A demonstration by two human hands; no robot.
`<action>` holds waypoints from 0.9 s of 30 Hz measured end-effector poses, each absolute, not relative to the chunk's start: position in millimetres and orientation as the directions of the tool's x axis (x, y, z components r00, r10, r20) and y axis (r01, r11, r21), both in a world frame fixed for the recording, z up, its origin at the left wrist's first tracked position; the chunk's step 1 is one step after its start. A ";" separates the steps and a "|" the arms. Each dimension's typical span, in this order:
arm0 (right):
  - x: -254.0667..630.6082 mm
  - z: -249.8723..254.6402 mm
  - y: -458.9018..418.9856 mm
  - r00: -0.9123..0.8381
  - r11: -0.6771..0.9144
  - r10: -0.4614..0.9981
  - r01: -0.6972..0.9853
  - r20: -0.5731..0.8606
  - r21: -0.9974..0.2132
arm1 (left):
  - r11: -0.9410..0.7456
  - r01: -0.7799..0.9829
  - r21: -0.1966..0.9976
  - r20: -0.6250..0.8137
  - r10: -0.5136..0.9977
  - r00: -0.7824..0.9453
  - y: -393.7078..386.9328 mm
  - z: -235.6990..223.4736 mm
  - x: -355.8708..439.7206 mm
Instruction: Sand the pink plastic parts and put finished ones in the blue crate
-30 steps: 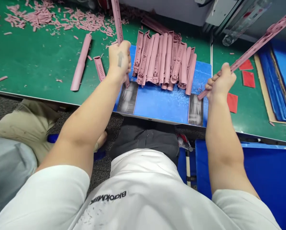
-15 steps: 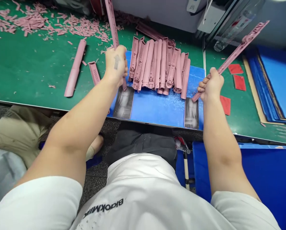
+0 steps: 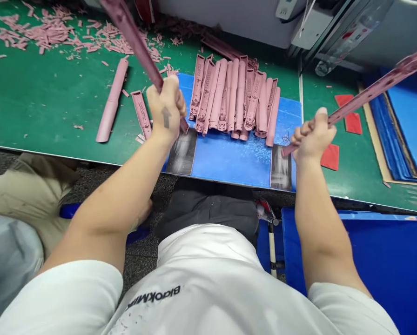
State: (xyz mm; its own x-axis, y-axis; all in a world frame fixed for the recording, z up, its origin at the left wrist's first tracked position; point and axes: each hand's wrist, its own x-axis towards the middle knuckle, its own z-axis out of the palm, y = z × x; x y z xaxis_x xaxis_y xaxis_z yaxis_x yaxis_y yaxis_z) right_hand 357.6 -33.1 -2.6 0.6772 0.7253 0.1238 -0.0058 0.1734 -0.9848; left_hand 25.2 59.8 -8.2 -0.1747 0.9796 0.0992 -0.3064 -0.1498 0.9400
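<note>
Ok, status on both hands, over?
Left hand closed on pink strip. Right hand closed on second pink strip. Pile of pink parts between hands, on blue sheet.

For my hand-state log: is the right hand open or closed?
Closed: the right hand has its fingers curled round a pink strip, which sticks out on both sides of it.

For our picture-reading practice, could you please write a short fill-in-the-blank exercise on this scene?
The right hand grips a long strip coloured ____.
The heaped parts lie on a mat whose middle is ____.
The red squares right of the mat number ____.
An arrow mark shows on the back of the ____ hand.
Missing words: pink; blue; three; left.
</note>
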 end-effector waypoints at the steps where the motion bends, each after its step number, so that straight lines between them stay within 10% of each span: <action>1: 355.3 -4.2 -38.3 0.640 0.179 0.754 0.019 0.149 -0.984 | -0.155 -0.290 0.944 0.116 0.982 -0.150 54.7 -9.1 23.5; 17: 337.1 -1.5 -74.1 0.634 0.396 0.640 0.214 0.435 -0.893 | -0.363 -0.257 0.896 0.324 0.928 -0.182 16.1 -8.7 18.3; 23: 335.5 -1.8 -82.8 0.570 0.288 0.772 0.079 0.281 -0.954 | -0.217 -0.176 0.960 0.202 0.974 -0.099 10.0 -8.4 17.4; 27: 335.1 -2.6 -81.7 0.629 0.442 0.658 0.122 0.413 -0.889 | -0.433 -0.115 0.894 0.409 0.894 -0.182 3.0 -13.2 22.7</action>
